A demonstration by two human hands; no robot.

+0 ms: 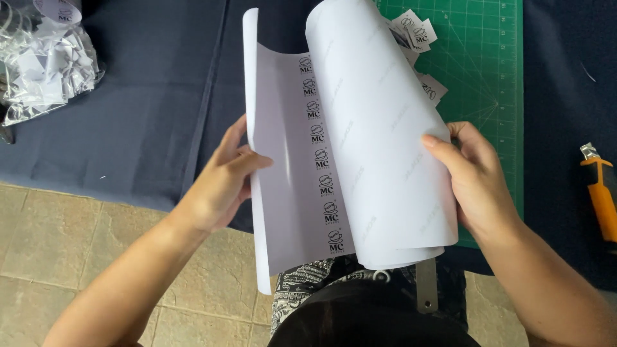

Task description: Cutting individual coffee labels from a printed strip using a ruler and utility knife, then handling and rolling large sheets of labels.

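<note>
We hold a sheet of labels [292, 186] between our two hands, above the near edge of the worktop [128, 128]. Our left hand [222, 180] grips its left edge, thumb on top of the sheet. Our right hand [472, 177] holds the right part, which is rolled over on itself and lies on the flat part. Behind the sheet, a cutting mat [479, 71] rests on the worktop, and loose cut labels [418, 32] lie on the mat's far left part. A bag of paper scraps [45, 58] sits at the worktop's far left. A utility knife [601, 189] lies well to the right of the mat. A metal ruler [426, 286] sticks out under the sheet, past the worktop's near edge. The floor [77, 257] lies below, to the left.
</note>
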